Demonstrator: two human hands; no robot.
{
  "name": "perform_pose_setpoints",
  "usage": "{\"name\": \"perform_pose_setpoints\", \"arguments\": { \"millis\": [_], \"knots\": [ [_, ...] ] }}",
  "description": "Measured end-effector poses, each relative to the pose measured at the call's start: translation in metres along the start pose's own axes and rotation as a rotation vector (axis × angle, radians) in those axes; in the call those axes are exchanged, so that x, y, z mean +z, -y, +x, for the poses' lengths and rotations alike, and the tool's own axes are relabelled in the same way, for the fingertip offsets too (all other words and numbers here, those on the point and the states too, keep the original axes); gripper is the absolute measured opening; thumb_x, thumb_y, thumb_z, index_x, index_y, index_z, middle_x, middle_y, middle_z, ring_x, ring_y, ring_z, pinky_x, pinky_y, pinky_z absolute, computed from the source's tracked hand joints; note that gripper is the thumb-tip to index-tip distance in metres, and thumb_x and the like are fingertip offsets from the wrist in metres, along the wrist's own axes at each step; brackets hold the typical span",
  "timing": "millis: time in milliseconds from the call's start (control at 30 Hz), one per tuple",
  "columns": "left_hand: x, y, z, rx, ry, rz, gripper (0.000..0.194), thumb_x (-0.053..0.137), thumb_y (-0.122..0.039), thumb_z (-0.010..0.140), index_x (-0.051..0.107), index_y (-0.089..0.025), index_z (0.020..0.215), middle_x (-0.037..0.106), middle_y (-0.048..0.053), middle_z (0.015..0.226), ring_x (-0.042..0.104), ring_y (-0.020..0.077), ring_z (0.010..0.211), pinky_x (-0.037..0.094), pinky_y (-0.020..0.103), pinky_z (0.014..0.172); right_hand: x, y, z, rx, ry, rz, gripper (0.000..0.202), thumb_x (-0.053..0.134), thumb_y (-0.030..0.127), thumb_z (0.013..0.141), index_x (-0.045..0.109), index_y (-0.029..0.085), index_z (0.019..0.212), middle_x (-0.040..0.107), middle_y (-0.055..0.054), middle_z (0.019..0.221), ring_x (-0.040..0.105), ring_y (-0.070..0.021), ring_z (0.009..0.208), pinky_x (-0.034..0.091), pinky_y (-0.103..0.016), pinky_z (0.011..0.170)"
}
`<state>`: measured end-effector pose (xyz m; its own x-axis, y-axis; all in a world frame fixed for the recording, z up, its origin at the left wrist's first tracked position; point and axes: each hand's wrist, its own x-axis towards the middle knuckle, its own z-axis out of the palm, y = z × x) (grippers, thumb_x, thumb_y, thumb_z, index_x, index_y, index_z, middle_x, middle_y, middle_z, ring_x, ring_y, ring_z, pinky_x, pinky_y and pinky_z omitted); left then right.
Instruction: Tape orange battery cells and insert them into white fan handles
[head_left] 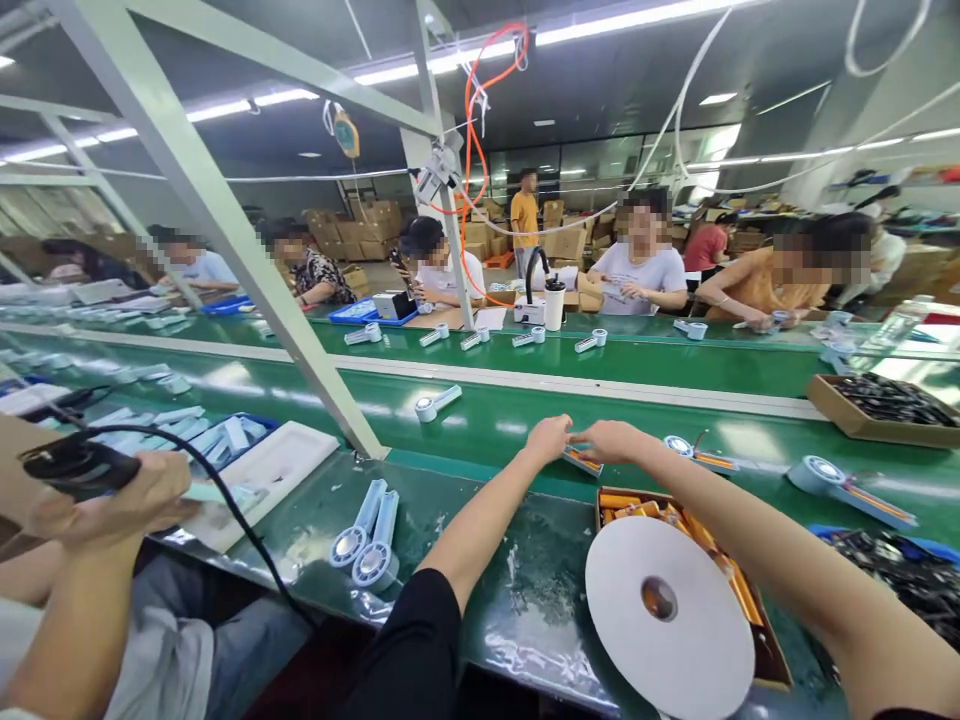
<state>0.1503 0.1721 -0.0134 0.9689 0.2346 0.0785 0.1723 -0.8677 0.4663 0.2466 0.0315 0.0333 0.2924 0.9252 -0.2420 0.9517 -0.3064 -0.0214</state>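
My left hand (549, 437) and my right hand (613, 441) reach out together onto the green conveyor belt (525, 420). Between them they pinch a small light-blue part with an orange strip (583, 460), which lies flat on the belt. Just to the right rests a similar light-blue fan piece (697, 454), and another one (847, 487) lies further right. A large white round disc (667, 615) sits under my right forearm, on top of a brown box of orange strips (652, 508).
Two light-blue fan shells (366, 540) lie on the near bench. A neighbour's hand at the left holds a black corded tool (79, 467) beside a white tray (270, 475). A slanted metal frame post (225, 240) crosses the belt. Several seated people work on the far side.
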Motion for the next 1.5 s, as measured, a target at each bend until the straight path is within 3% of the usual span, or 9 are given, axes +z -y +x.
{"name": "perform_pose_setpoints", "arguments": {
  "millis": [133, 233, 433, 533, 633, 867, 1067, 1167, 1500],
  "knots": [
    [0.013, -0.039, -0.095, 0.355, 0.008, -0.059, 0.055, 0.084, -0.047, 0.087, 0.064, -0.023, 0.133, 0.066, 0.009, 0.138, 0.057, 0.0279, 0.136, 0.042, 0.041, 0.122, 0.004, -0.020, -0.115, -0.063, -0.437, 0.355, 0.045, 0.045, 0.047, 0.110, 0.073, 0.023, 0.135, 0.073, -0.011, 0.135, 0.068, -0.0300, 0.125, 0.053, -0.043, 0.109],
    [0.038, -0.055, -0.166, 0.741, 0.106, 0.023, 0.089, 0.084, -0.061, 0.082, 0.048, -0.026, 0.156, 0.057, 0.011, 0.153, 0.037, 0.0406, 0.153, 0.020, 0.062, 0.132, 0.042, -0.019, -0.204, 0.085, -0.673, 0.684, 0.046, 0.054, 0.059, 0.105, 0.082, 0.022, 0.110, 0.080, -0.010, 0.112, 0.075, -0.0301, 0.103, 0.060, -0.041, 0.095],
    [0.055, -0.068, -0.195, 0.741, 0.006, 0.081, 0.090, 0.083, -0.067, 0.076, 0.053, -0.023, 0.149, 0.057, 0.015, 0.152, 0.035, 0.0490, 0.152, 0.020, 0.077, 0.126, 0.126, 0.026, -0.294, 0.522, -0.927, 1.170, 0.050, 0.068, 0.065, 0.095, 0.079, 0.019, 0.111, 0.079, -0.012, 0.098, 0.066, -0.0192, 0.060, 0.057, -0.030, 0.056],
    [0.042, -0.072, -0.201, 0.743, -0.182, 0.006, 0.088, 0.082, -0.061, 0.081, 0.049, -0.015, 0.148, 0.064, 0.019, 0.141, 0.057, 0.0382, 0.136, 0.018, 0.068, 0.133, 0.141, 0.069, -0.300, 0.425, -0.692, 1.432, 0.061, 0.066, 0.065, 0.094, 0.069, 0.019, 0.133, 0.077, -0.013, 0.104, 0.052, -0.0132, 0.046, 0.043, -0.027, 0.042],
    [0.031, -0.065, -0.212, 0.662, -0.340, 0.036, 0.075, 0.083, -0.039, 0.085, 0.047, -0.016, 0.147, 0.066, 0.019, 0.138, 0.057, 0.0358, 0.136, 0.014, 0.066, 0.133, 0.141, 0.117, -0.288, 0.163, -0.349, 1.465, 0.044, 0.070, 0.059, 0.095, 0.077, 0.018, 0.109, 0.076, -0.008, 0.088, 0.057, -0.0144, 0.055, 0.045, -0.025, 0.052],
    [0.051, -0.003, -0.230, 0.259, -0.423, -0.127, 0.080, 0.077, -0.023, 0.081, 0.040, -0.024, 0.152, 0.052, 0.016, 0.148, 0.040, 0.0399, 0.148, 0.043, 0.065, 0.119, 0.151, 0.146, -0.254, -0.218, 0.000, 0.845, 0.030, 0.064, 0.035, 0.105, 0.078, 0.019, 0.084, 0.072, -0.002, 0.071, 0.066, -0.0170, 0.065, 0.046, -0.025, 0.067],
    [0.067, -0.001, -0.244, 0.239, -0.455, -0.074, 0.082, 0.075, -0.015, 0.075, 0.043, -0.024, 0.149, 0.053, 0.015, 0.144, 0.038, 0.0423, 0.146, 0.041, 0.066, 0.119, 0.107, 0.087, -0.212, 0.310, -0.449, 0.342, 0.032, 0.063, 0.044, 0.107, 0.078, 0.016, 0.105, 0.077, -0.012, 0.103, 0.071, -0.0278, 0.102, 0.052, -0.034, 0.088],
    [0.066, -0.011, -0.245, 0.251, -0.423, -0.024, 0.086, 0.073, -0.010, 0.073, 0.040, -0.024, 0.152, 0.052, 0.016, 0.145, 0.035, 0.0430, 0.147, 0.040, 0.066, 0.120, 0.098, 0.070, -0.181, 0.494, -0.468, 0.146, 0.041, 0.070, 0.054, 0.099, 0.078, 0.014, 0.097, 0.075, -0.018, 0.109, 0.067, -0.0353, 0.109, 0.052, -0.042, 0.092],
    [0.043, -0.024, -0.260, 0.359, -0.412, 0.191, 0.086, 0.063, 0.004, 0.074, 0.045, -0.021, 0.154, 0.062, 0.014, 0.140, 0.031, 0.0448, 0.148, 0.039, 0.063, 0.121, 0.098, 0.061, -0.213, 0.178, -0.760, 1.406, 0.045, 0.073, 0.046, 0.088, 0.071, 0.019, 0.125, 0.077, -0.009, 0.112, 0.074, -0.0252, 0.104, 0.061, -0.039, 0.096]
  ]
}}
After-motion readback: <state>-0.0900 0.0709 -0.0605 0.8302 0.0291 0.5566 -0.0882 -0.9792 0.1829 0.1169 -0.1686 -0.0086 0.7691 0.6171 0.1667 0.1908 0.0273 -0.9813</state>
